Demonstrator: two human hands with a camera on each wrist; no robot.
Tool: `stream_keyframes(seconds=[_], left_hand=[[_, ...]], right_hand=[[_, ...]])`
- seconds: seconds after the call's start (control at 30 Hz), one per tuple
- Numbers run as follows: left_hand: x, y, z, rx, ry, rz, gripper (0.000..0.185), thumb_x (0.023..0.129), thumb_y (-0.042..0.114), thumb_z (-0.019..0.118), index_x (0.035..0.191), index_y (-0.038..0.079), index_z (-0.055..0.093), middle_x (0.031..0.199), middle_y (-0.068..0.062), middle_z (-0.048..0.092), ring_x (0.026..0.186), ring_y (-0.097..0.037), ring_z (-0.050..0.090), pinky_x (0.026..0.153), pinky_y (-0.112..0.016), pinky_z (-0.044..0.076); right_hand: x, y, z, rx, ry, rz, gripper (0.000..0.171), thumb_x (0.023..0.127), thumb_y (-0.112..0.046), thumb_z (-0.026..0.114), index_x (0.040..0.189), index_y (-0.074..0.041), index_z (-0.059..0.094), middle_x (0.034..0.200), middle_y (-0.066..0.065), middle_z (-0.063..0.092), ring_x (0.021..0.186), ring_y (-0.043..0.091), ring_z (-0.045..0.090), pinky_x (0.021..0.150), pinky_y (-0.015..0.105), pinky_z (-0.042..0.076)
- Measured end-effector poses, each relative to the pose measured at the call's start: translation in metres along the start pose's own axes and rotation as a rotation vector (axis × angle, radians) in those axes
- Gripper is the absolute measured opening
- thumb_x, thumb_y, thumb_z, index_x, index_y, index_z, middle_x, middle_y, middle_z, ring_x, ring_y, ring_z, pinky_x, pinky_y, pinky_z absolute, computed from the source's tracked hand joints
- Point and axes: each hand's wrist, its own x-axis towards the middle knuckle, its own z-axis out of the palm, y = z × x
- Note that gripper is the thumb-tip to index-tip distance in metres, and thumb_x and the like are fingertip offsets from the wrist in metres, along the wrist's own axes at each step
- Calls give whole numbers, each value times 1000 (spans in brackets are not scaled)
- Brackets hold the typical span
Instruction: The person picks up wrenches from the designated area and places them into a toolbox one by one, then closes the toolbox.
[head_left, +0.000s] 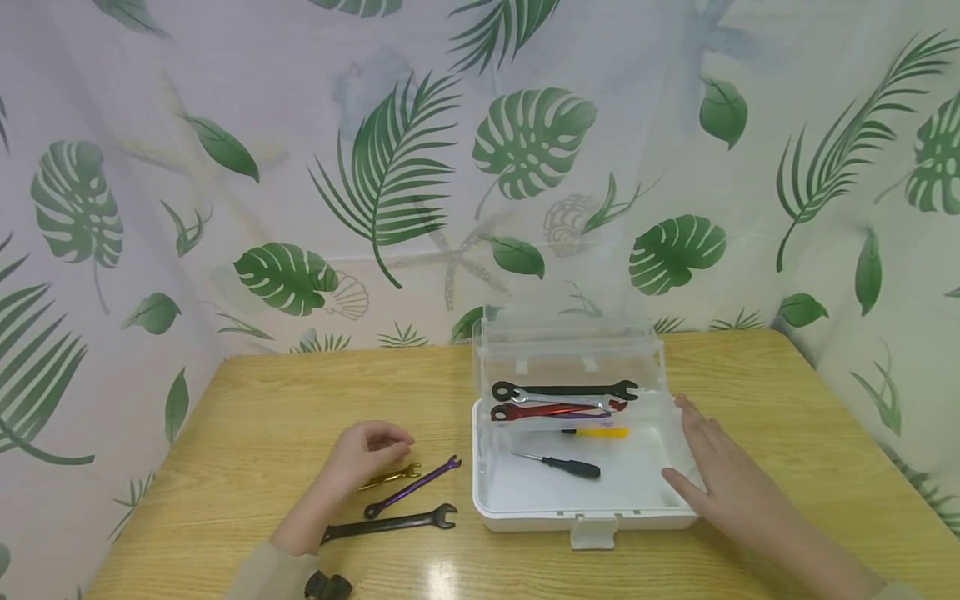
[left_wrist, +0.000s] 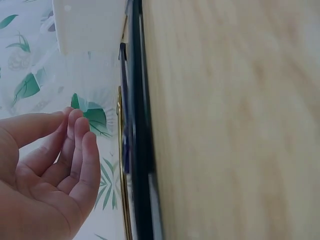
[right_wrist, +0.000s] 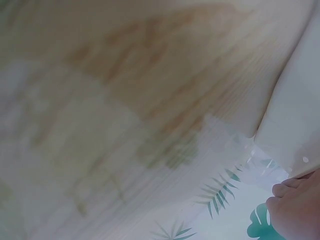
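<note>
The left hand (head_left: 369,454) hovers over the gold wrench (head_left: 392,476) on the desk (head_left: 247,417), its grip loosely curled and holding nothing. The wrench lies flat, its long axis running left to right. The right hand (head_left: 720,467) rests with straight fingers against the white box (head_left: 525,508)

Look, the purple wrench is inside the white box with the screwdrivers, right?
Not quite. The purple wrench lies on the table, outside the white box, near the left hand. The head view shows it. The screwdrivers are in the box.
</note>
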Motion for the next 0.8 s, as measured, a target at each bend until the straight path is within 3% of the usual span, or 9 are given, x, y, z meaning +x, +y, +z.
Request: stream_keyframes(seconds=[0.27,0.63,0.8], left_hand=[[-3,-7,-11,40,57,-35,14,101,3,69,109,-4,77,108,-18,79,95,-21,76,75,-19,58],[-13,-14,-22,136,92,-34,12,97,6,75,106,-1,79,109,-15,79,95,-18,73,77,-21,55],[-16,-21,-26,157,80,-45,13,97,7,76,107,0,78,109,-14,78,94,-18,72,78,-23,55]], right_hand=[[0,2,-1,6,29,-33,93,107,-42,61,167,7,9,176,26,16,154,56,30,124,70,27],[0,2,-2,16,12,-30,94,107,-42,60,168,5,7,177,25,14,156,54,28,130,65,19],[1,1,-1,15,2,-21,94,107,-43,60,168,4,6,176,25,14,156,53,27,128,68,22]])
